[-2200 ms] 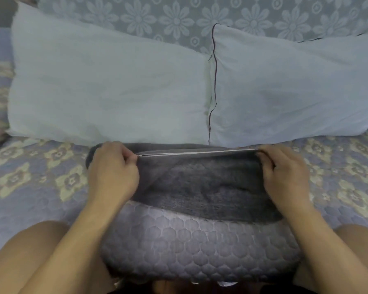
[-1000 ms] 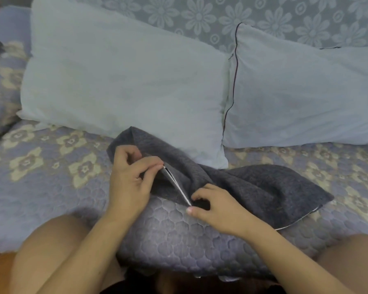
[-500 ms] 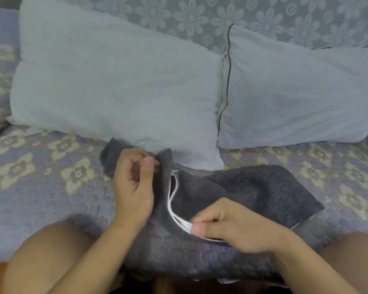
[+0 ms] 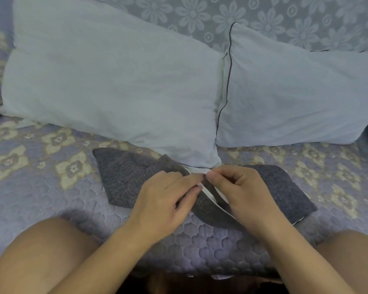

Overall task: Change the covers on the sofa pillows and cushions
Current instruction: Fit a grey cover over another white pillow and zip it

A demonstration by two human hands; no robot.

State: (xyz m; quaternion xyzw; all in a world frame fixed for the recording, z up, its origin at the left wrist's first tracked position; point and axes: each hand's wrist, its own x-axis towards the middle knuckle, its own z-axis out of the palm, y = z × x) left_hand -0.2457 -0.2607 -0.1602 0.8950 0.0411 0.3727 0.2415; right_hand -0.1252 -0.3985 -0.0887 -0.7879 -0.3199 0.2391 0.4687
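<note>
Quilted lavender floral sofa seat (image 4: 40,166), two pale blue pillows (image 4: 115,81) behind. Dark grey knitted cushion cover (image 4: 123,177) lies flat, long axis left-right; left hand (image 4: 164,200) and right hand (image 4: 240,192) pinch its white-edged opening.

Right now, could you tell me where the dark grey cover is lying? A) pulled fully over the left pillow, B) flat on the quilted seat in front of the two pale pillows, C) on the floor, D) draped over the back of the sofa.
B: the dark grey cover lies flat on the quilted seat in front of the left pillow and right pillow, with the left hand and right hand pinching its white-edged opening.
</note>
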